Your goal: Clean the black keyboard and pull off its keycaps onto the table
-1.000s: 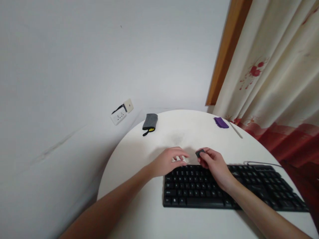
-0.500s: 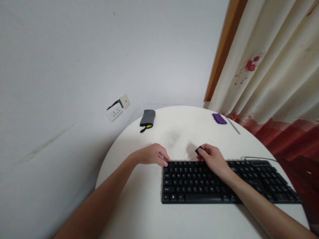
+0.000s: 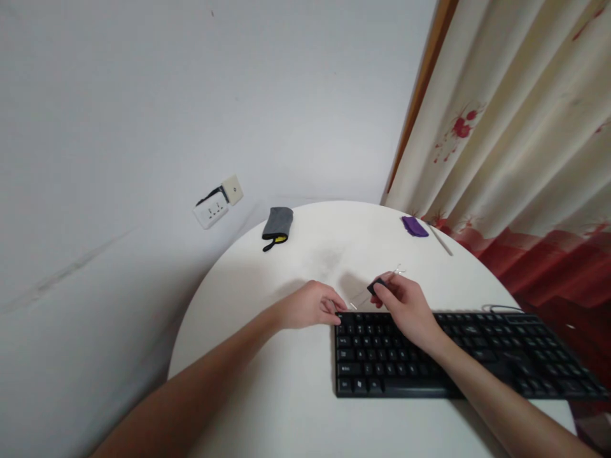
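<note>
A black keyboard (image 3: 415, 386) lies along the near right part of the table. My left hand (image 3: 310, 305) grips its far left corner, the thumb on the top edge by the corner key and the fingers behind it. Above the far row of keys, my right hand (image 3: 405, 305) pinches a wire keycap puller (image 3: 377, 286) by its black middle. Thin metal wires stick out from both ends of the puller, the lower ones pointing toward my left fingers. My right forearm crosses over the keyboard and hides some keys.
The round white table (image 3: 286, 362) stands by a wall with a socket (image 3: 210, 210). A folded grey cloth (image 3: 278, 222) lies at the far left. At the far right are a purple cloth (image 3: 415, 226) and a thin pale stick (image 3: 441, 241). A curtain (image 3: 525, 127) hangs at right.
The keyboard has slid to the right, and my left hand has moved right with it, still on the corner. My right hand stays nearly in place with the puller. The view has shifted slightly.
</note>
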A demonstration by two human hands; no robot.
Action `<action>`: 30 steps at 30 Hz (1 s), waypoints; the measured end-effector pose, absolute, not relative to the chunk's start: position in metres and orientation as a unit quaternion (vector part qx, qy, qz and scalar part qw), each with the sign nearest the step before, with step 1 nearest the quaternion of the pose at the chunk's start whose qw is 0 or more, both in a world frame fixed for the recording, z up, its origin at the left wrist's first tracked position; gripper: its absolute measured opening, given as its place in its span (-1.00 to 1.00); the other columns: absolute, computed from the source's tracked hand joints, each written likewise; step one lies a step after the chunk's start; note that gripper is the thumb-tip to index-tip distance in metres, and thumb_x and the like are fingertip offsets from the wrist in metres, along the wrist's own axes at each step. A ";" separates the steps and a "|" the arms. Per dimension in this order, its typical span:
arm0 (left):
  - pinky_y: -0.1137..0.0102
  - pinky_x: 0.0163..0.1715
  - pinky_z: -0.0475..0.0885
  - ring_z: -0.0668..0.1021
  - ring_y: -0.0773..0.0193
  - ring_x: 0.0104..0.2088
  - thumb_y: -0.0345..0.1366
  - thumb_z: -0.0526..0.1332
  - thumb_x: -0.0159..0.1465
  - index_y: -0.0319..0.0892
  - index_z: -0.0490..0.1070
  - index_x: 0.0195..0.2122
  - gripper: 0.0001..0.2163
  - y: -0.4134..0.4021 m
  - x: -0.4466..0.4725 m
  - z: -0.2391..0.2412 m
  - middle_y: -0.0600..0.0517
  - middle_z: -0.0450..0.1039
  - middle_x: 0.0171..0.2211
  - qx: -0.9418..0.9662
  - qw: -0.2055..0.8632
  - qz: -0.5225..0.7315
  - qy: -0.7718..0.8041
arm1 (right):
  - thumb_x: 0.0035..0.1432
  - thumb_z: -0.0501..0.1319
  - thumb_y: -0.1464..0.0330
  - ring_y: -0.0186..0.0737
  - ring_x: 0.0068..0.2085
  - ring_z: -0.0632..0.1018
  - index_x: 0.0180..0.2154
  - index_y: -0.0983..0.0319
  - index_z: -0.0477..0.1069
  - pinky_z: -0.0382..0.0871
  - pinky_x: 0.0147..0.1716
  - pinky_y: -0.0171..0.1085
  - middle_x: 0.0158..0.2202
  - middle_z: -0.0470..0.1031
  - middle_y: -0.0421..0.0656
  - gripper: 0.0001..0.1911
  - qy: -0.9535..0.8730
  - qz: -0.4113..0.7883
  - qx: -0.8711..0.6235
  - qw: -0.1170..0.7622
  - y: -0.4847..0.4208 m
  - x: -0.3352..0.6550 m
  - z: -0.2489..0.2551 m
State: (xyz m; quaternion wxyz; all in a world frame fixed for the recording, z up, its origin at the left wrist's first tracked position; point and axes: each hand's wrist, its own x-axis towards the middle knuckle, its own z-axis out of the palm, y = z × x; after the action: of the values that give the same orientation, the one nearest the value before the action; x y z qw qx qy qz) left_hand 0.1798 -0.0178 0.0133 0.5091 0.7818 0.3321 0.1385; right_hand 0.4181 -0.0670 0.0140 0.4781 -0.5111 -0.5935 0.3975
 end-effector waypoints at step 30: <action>0.41 -0.31 0.46 0.58 0.25 -0.34 -0.18 0.41 0.11 -0.27 0.56 -0.30 -0.75 -0.008 0.178 0.006 -0.01 0.53 -0.34 0.803 0.510 0.131 0.278 | 0.34 0.04 0.34 -0.23 -0.41 0.45 -0.36 0.19 0.37 0.27 -0.37 -0.28 -0.44 0.47 -0.17 -0.77 -0.794 0.263 -0.455 0.307 -0.075 0.386 0.015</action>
State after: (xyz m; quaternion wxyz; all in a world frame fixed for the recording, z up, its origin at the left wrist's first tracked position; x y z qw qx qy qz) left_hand 0.1777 -0.0084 0.0063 0.5104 0.8030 0.2785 0.1312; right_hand 0.3861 -0.0747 0.0154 0.3068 -0.4548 -0.7937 0.2628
